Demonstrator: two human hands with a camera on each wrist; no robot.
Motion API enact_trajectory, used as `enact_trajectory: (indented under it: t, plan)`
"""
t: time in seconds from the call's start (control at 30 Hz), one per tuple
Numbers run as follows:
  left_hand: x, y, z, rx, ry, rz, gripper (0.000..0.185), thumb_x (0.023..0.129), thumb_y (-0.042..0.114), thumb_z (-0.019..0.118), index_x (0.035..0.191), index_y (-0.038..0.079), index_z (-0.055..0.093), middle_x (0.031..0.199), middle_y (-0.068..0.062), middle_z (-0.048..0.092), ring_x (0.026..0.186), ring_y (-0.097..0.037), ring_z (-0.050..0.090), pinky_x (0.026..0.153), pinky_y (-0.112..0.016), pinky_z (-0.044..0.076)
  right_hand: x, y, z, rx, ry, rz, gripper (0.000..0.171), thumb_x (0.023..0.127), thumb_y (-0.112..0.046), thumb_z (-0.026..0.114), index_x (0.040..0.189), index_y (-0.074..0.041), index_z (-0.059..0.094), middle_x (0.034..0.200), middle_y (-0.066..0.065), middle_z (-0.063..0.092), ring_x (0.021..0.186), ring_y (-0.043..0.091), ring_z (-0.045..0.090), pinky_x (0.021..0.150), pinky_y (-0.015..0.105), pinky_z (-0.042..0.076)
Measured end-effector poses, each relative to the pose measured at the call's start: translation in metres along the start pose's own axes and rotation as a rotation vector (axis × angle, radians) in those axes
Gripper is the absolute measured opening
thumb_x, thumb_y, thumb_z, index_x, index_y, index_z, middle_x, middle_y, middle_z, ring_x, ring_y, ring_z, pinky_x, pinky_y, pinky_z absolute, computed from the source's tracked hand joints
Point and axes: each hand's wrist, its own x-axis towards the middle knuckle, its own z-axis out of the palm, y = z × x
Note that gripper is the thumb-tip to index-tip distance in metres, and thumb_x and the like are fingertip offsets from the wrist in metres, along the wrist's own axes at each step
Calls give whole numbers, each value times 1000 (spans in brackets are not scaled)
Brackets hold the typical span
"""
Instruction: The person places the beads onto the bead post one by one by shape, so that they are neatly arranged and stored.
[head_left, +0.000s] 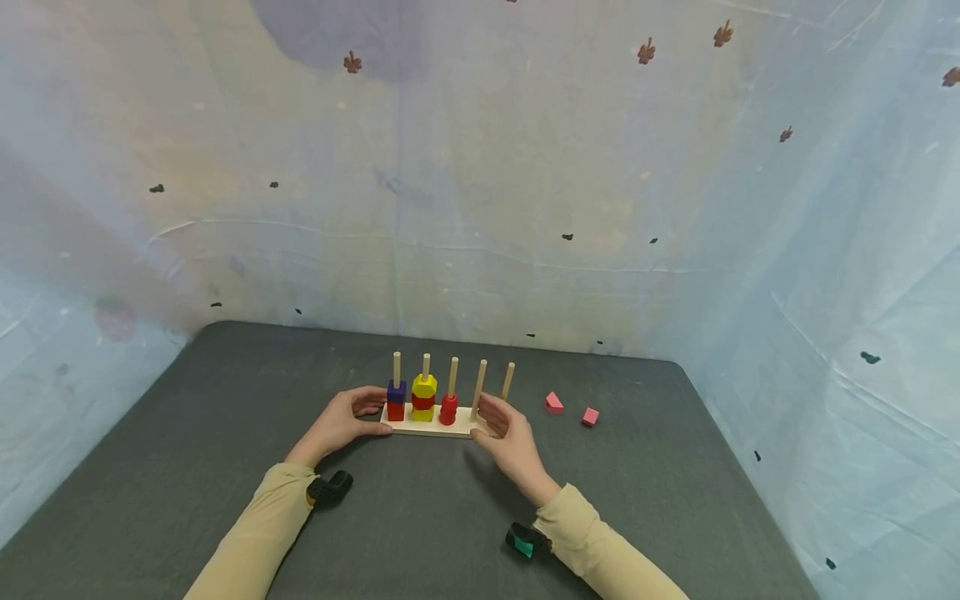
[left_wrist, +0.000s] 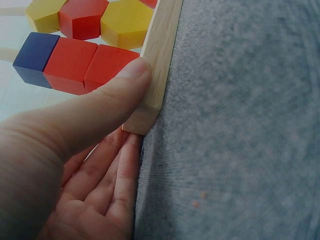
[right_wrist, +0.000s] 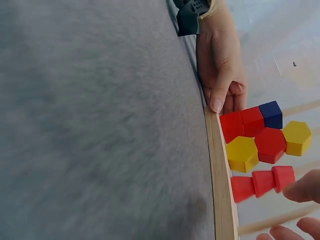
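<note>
- Head view: dark grey felt tabletop [head_left: 420,517], pale blue cloth backdrop [head_left: 480,183] around it.
- Left hand [head_left: 341,423] and right hand [head_left: 510,435] fingers grip the ends of the wooden peg stacker [head_left: 431,423] at mid-tabletop.
- Two pink blocks [head_left: 570,410] lie just right.

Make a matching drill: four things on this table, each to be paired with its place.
Things:
1. blue block
2. left hand
3. right hand
4. pink blocks

Places:
A. on the grey table, right of the board
B. at the wooden board's right end
C. on top of the leftmost peg's stack
D. at the board's left end

Pairs: 1-C, 2-D, 3-B, 4-A
</note>
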Motion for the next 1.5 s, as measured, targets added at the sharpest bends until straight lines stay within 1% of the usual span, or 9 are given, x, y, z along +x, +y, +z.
enact_trajectory:
  t: [0.23,0.33,0.5,0.63,0.73,0.93,1.23,1.37,1.5]
  plan:
    - [0,-2,-1,1,-3,-6,68,72,29,85,129,5,56,128,-14,57,117,-31,54,99,-46,44,-14,2,-27,-97,-31,-46,43,86,4,68,126,6,54,123,26,57,113,42,55,93,56,45]
    - [1,-3,-1,-4,0,-6,69,72,30,85,129,5,56,128,-14,57,118,-31,54,99,-46,44,-14,16,-42,-154,3,-63,39,85,4,70,122,3,59,117,20,62,107,38,59,89,55,47]
    - [0,-2,-2,1,3,-13,68,72,29,85,129,5,56,128,-14,57,118,-31,54,99,-46,44,-11,41,-74,-271,101,-72,40,83,3,72,120,-10,62,113,8,65,104,26,61,87,48,50]
    - [-1,-1,-1,1,3,-18,68,71,29,85,129,5,56,128,-15,57,117,-31,54,99,-46,44,-10,50,-102,-344,161,-72,43,82,2,73,122,-8,61,115,9,64,104,26,61,86,49,51]
    - [-1,-1,-1,-3,4,-21,68,71,29,85,129,5,56,127,-14,57,117,-31,55,99,-46,44,-9,56,-122,-391,174,-64,44,83,2,72,123,-6,60,117,12,63,105,30,61,85,52,51]
    - [0,-2,-1,-3,6,-17,69,71,29,85,129,5,56,128,-14,57,117,-31,54,99,-46,44,-11,71,-151,-459,153,-53,43,83,2,72,124,-5,59,118,14,63,107,34,59,87,53,49]
    - [0,-1,0,-2,12,-21,68,71,29,85,129,6,57,128,-14,57,116,-31,55,99,-46,44,-8,87,-171,-560,88,-47,41,83,3,71,122,-1,61,116,14,63,108,32,57,91,53,47]
    - [-1,-1,0,-6,7,-18,68,71,30,85,129,6,57,128,-14,57,117,-30,55,99,-46,44,-6,92,-175,-580,48,-56,41,82,5,70,122,0,61,115,14,63,105,32,59,84,51,50]
    - [0,-1,0,-13,-1,-18,68,72,30,84,129,6,56,128,-13,57,117,-30,55,99,-46,43,-5,96,-177,-593,19,-46,40,82,6,70,121,-2,63,114,14,64,99,29,61,74,42,52]
